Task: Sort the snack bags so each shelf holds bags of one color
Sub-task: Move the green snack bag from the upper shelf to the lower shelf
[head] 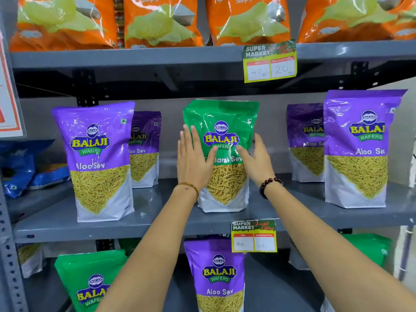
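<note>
A green snack bag (221, 154) is being pressed between flat, spread fingers (191, 140) of the left hand (193, 163) and right hand (257, 162), upright on the middle shelf (157, 224).

Nothing is being curled around it, so the glossy bag could be squeezed out and toppled. Four purple bags (99, 161) are being counted beside it, one purple (217, 275) and seemingly two green below, four orange above.

Grey metal middle shelf (157, 224) | green Balaji bag (227, 113) upright between both hands | purple Aloo Sev bags: two left of the left hand (99, 158) (146, 149), two right of the right hand (306, 140) (360, 149)
</note>
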`<state>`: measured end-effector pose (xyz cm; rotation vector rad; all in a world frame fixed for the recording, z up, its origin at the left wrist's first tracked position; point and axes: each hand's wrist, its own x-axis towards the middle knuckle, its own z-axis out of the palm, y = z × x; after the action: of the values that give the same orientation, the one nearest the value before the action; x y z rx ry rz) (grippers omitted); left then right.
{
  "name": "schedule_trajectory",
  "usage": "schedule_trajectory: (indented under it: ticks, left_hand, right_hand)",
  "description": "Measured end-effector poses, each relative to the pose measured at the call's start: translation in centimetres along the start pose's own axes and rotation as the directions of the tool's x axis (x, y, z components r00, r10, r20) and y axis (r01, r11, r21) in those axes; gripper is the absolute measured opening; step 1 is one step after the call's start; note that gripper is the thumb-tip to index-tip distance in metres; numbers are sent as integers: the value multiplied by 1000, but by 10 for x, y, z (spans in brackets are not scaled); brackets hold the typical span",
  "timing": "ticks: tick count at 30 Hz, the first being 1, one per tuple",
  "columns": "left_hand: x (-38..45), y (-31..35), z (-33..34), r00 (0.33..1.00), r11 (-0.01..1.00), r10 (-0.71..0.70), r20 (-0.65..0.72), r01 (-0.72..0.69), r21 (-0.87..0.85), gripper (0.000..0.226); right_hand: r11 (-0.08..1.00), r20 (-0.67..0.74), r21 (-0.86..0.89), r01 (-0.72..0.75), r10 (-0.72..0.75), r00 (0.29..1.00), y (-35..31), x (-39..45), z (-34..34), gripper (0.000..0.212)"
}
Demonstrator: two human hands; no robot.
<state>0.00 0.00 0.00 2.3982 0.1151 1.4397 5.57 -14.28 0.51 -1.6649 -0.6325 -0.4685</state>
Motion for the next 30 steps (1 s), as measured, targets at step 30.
schedule_trajectory:
  ticks: [30]
  left_hand:
    - [-107, 56, -63, 960, 463, -164, 228, 279, -841, 22]
  right_hand:
    - [891, 317, 432, -141, -4, 948, -9, -89, -113, 44]
